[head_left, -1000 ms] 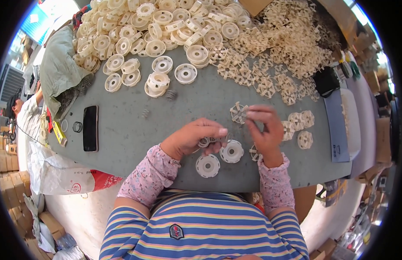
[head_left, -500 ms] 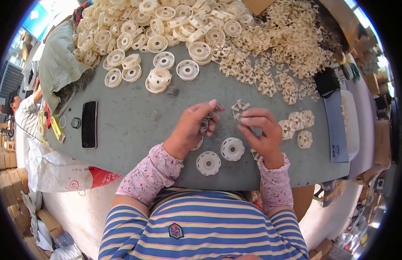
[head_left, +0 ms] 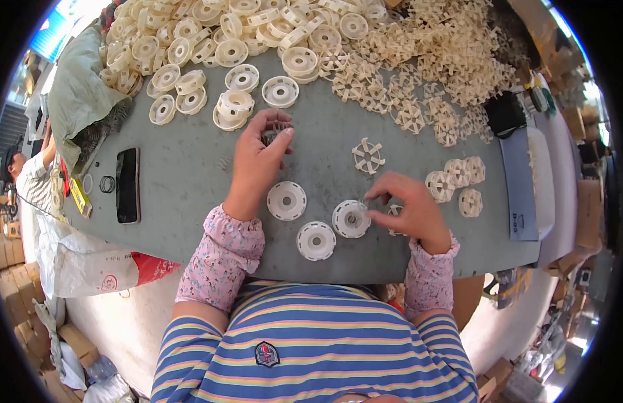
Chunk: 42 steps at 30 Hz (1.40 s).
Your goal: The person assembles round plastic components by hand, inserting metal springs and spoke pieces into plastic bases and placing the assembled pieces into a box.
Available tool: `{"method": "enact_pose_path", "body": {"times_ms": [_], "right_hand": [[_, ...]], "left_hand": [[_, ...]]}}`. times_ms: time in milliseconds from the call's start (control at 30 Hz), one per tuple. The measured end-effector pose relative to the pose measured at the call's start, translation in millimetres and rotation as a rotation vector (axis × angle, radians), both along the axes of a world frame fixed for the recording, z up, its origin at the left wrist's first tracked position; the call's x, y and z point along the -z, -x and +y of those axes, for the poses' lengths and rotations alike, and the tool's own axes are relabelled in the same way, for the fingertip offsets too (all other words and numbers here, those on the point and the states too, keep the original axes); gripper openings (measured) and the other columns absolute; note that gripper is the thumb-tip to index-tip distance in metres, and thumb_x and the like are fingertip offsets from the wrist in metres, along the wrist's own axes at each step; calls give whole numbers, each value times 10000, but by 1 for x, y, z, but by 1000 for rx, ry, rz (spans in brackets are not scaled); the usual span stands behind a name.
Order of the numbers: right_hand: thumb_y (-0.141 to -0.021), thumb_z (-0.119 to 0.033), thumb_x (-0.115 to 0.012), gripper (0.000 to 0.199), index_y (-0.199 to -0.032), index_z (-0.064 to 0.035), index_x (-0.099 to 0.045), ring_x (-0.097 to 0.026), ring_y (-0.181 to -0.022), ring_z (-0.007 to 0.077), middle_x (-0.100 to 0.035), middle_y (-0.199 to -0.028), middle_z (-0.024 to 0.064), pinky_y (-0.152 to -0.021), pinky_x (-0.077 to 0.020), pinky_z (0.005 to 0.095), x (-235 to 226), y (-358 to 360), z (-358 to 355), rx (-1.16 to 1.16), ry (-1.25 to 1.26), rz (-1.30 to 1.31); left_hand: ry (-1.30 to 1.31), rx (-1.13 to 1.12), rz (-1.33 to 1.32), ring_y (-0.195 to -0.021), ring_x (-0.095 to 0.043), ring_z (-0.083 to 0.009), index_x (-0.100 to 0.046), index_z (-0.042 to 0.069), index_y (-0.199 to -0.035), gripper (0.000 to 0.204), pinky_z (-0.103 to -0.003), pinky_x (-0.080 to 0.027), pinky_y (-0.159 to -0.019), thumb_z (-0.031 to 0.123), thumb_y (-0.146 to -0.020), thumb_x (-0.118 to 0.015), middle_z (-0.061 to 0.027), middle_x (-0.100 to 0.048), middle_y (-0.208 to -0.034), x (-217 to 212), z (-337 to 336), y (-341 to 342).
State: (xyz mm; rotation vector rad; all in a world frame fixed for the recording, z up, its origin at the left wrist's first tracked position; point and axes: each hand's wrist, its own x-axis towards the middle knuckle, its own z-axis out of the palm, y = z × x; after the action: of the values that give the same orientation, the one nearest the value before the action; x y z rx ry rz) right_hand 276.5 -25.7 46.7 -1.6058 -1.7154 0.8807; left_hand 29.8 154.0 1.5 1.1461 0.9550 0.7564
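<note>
My left hand (head_left: 256, 156) is farther out over the table, its fingers curled round several grey coil springs (head_left: 276, 130). Part of that bunch is hidden by the fingers. My right hand (head_left: 411, 207) hovers at the right rim of a white slotted disc (head_left: 342, 227), thumb and forefinger apart. A coil spring (head_left: 354, 218) stands over the middle of this disc. Two more white discs lie close by, one upper left (head_left: 278, 208) and one nearer me (head_left: 307, 250). Beyond my right hand lies a cream star-shaped part (head_left: 368, 156); another (head_left: 395, 219) is partly covered by that hand.
A big heap of cream rings (head_left: 271, 27) fills the far side, and star-shaped parts (head_left: 446, 60) are piled far right. Several stacked star parts (head_left: 457, 176) sit at right. A phone (head_left: 129, 186) and a loose spring (head_left: 223, 162) lie at left. Another person (head_left: 32, 178) is beyond.
My left hand has moved left and away from me with the springs. The right hand has come down toward me, and a spring now stands in the disc beside it. My view has shifted slightly.
</note>
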Motion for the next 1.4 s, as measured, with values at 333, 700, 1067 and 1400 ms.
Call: {"method": "enact_pose_path", "body": {"times_ms": [333, 700, 1067, 1400], "right_hand": [[-812, -111, -867, 263, -1050, -80, -758, -701, -883, 246, -726, -1025, 64, -778, -576, 364, -1, 34, -9, -118, -160, 21], [-803, -152, -871, 381, -1164, -113, -755, -695, -1085, 284, -716, -1177, 79, -919, -572, 408, -4, 48, -20, -79, -249, -220], [-836, -44, -839, 230, -1052, -73, -764, -718, -1016, 277, -729, -1093, 92, -853, -597, 376, 21, 39, -34, 3, -152, -159], [-818, -13, -833, 218, -1010, -64, -742, -717, -946, 270, -719, -1069, 87, -809, -586, 368, 20, 35, -42, 4, -157, -240]], "left_hand": [[-780, -16, 478, -937, -720, -307, -756, 55, -1129, 213, -388, -570, -834, 161, -944, -740, -145, -744, -1101, 6, 1, -2], [-354, -54, 204, -757, -623, -108, -775, -10, -1083, 291, -292, -525, -719, 259, -974, -776, -47, -713, -830, 12, 5, 2], [-401, -27, 163, -760, -636, -103, -779, -2, -1079, 320, -295, -531, -711, 298, -969, -792, -40, -731, -838, 14, 3, 2], [-666, -46, 380, -831, -729, -258, -787, 47, -1103, 296, -373, -583, -760, 272, -914, -823, -99, -766, -931, 15, -2, -2]]}}
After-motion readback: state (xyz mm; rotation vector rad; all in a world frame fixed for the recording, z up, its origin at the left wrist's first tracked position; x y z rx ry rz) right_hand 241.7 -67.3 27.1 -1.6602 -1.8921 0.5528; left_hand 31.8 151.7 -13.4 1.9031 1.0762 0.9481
